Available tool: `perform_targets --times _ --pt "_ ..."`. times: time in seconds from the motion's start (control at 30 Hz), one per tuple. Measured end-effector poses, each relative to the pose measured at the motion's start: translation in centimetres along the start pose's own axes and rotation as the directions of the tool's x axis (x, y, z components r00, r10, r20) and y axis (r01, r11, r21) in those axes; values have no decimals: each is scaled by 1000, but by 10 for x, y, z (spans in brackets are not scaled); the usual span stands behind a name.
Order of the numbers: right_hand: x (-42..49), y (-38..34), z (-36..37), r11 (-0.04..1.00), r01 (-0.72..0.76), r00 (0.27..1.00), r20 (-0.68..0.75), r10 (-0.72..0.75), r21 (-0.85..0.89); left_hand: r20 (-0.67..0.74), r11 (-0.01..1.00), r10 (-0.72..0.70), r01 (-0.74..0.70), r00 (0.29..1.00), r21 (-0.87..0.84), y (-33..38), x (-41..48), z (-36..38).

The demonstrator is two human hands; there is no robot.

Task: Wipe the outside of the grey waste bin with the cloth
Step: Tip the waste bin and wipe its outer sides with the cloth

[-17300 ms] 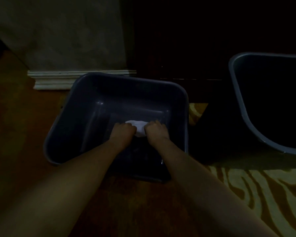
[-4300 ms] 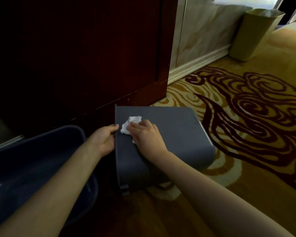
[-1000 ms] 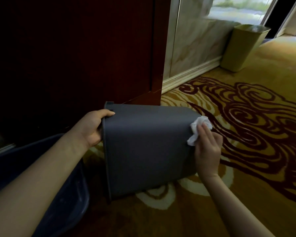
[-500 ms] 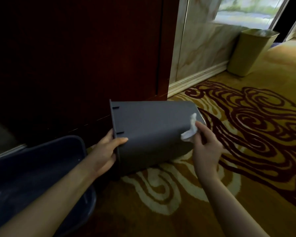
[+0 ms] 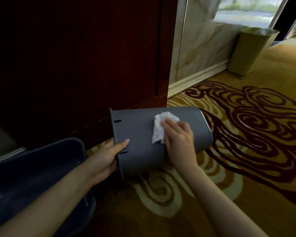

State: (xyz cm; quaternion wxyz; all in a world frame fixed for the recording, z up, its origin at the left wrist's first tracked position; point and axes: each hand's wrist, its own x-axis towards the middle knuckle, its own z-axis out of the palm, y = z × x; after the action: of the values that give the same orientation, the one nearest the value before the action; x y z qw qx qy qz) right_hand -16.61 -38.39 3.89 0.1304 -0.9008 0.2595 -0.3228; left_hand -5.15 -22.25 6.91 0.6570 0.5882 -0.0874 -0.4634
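The grey waste bin [image 5: 138, 134] lies on its side above the carpet, its open rim to the left and its base to the right. My left hand [image 5: 107, 156] grips the rim, thumb on the outer wall. My right hand [image 5: 178, 139] presses a crumpled white cloth [image 5: 159, 127] flat against the bin's upper side wall, near the middle. The bin's inside is hidden.
A dark blue plastic basin [image 5: 32, 177] sits at the lower left, close to the bin's rim. A dark wooden door [image 5: 75, 57] stands behind. A tan waste bin [image 5: 251, 50] stands by the marble wall at the far right. Patterned yellow and maroon carpet [image 5: 246, 134] covers the floor.
My right hand has slid the cloth leftward from the bin's base end onto the middle of its side wall. My left hand keeps its grip on the rim.
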Motion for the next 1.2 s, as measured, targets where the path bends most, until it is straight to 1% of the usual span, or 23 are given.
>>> perform_targets --times 0.1,0.17,0.23,0.33,0.4,0.47,0.53,0.57,0.63,0.73,0.77,0.8,0.83,0.87,0.9,0.93,0.97,1.0,1.07,1.1,1.13,1.2 --pt "-1 42 -10 982 -167 985 -64 162 -89 37 999 -23 22 999 46 3 -3 -3" --pt "-5 63 -17 959 -266 960 -113 255 -95 52 997 -41 38 998 61 6 -3 -3" --pt "-10 74 -21 957 -282 954 -128 271 -73 36 999 -29 29 999 16 15 -1 -1" --pt "-19 74 -21 969 -244 962 -136 235 -49 -70 998 25 -30 997 -63 36 9 6" --pt "-25 72 -22 972 -235 961 -156 229 -24 -141 995 9 -23 990 -101 46 14 15" --pt "-31 73 -22 974 -225 963 -158 218 -27 -174 991 -38 15 984 -132 49 15 25" --pt "-36 81 -21 977 -202 968 -162 190 -61 -206 994 -55 34 977 -105 47 16 30" --pt "-37 86 -21 976 -212 967 -160 200 -57 -224 995 -51 30 973 -94 45 16 30" --pt "-35 98 -23 961 -277 947 -175 271 -14 -240 995 -41 19 970 -93 41 14 27" --pt "-27 107 -32 893 -433 870 -205 449 121 -213 995 -35 14 976 -100 35 12 24" --pt "-24 104 -38 879 -454 849 -229 476 146 -204 995 -29 9 979 -101 33 12 24" --pt "-21 96 -42 885 -438 846 -260 466 159 -201 995 -20 0 979 -103 30 12 24" --pt "-19 84 -46 906 -392 863 -277 423 162 -203 994 -12 -10 979 -106 28 13 23" --pt "-18 67 -49 935 -315 900 -261 348 162 -207 994 -3 -20 978 -110 25 13 23" --pt "-17 46 -49 964 -214 945 -214 245 160 -207 993 9 -33 978 -112 22 13 24" --pt "-17 24 -47 980 -109 981 -139 133 169 -203 992 26 -49 979 -112 20 13 24" --pt "-17 1 -43 981 -17 999 -43 26 192 -195 992 44 -67 980 -111 18 12 25" --pt "-16 -18 -38 975 66 995 53 -79 211 -187 990 60 -82 980 -112 17 11 26" --pt "-15 -44 -26 961 232 951 172 -256 147 -168 990 64 -84 984 -112 16 11 25" --pt "-15 -48 -22 954 281 935 193 -297 103 -157 991 57 -75 986 -108 17 11 25" --pt "-12 -44 -21 954 288 933 198 -299 87 -160 993 52 -68 986 -100 17 10 25" --pt "-6 -26 -23 975 200 960 181 -214 91 -186 992 59 -78 981 -96 17 10 24"
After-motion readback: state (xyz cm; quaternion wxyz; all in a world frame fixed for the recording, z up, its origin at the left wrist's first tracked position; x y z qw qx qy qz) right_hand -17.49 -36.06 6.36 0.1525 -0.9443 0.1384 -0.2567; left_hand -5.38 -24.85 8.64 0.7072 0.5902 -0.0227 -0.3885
